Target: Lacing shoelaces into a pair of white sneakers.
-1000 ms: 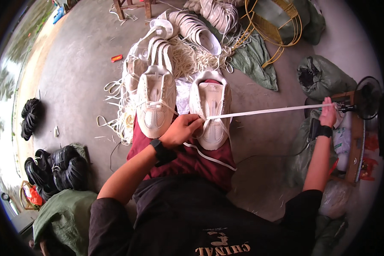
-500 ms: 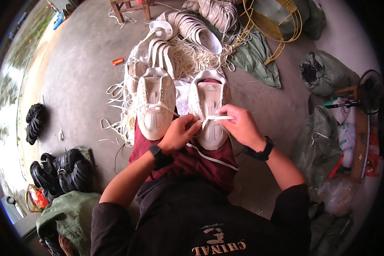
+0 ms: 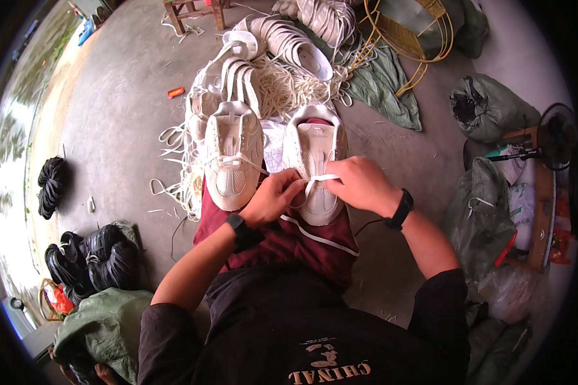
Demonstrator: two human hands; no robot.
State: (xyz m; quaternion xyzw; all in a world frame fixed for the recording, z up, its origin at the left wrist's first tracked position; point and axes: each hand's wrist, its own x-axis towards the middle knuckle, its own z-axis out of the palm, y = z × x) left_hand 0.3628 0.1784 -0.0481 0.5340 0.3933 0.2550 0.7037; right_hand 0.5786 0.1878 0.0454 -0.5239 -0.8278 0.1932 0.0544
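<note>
Two cream sneakers rest on my maroon-trousered lap, toes toward me. My left hand point(image 3: 276, 196) pinches a white shoelace at the inner side of the right sneaker point(image 3: 321, 206), low on its eyelets. From the other side my right hand point(image 3: 363, 185) is closed on the same shoelace point(image 3: 311, 185), which crosses the tongue between both hands. The lace's end in the right fingers is mostly hidden. The left sneaker point(image 3: 228, 186) lies beside it, untouched, with a lace strung across its lower eyelets.
Past the sneakers a heap of loose cream laces point(image 3: 289, 83) lies on the floor with stacked shoe uppers point(image 3: 292, 48). A yellow wicker frame point(image 3: 424, 58) and green sacks point(image 3: 488, 109) stand right. Black wrapped bundles point(image 3: 112, 256) sit at left.
My right hand has turned and its fingers have closed in over the lace, hiding the end that stuck out before. The left hand keeps nearly the same pinch.
</note>
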